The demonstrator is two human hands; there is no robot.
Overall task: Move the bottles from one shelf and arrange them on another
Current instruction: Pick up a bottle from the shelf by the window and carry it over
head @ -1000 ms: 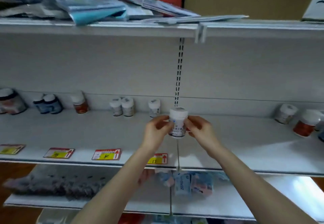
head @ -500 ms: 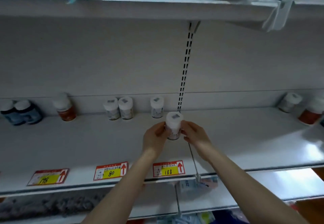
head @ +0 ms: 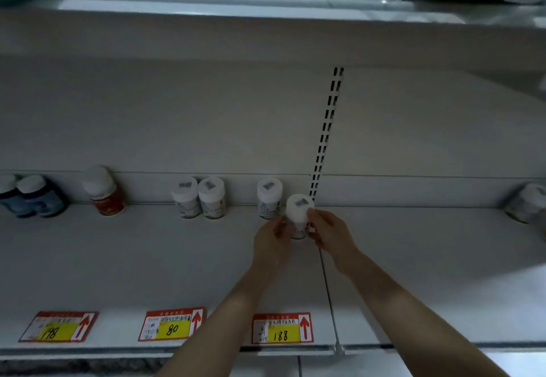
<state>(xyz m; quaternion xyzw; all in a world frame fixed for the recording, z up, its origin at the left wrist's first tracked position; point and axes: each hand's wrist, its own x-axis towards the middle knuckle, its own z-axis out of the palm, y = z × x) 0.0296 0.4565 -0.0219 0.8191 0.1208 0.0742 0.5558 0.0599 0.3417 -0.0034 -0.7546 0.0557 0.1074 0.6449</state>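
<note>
Worn on the head, facing straight at the back wall. Close up to the shelf, seen from above; top shelf seen from below. Just one view, and wide.

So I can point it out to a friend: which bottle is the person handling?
Follow the black slotted strip down the shelf's back wall. At its foot, the left hand and right hand grip a white-capped bottle. Unlike the neighbouring bottles against the wall, it is forward of that row and gripped.
</note>
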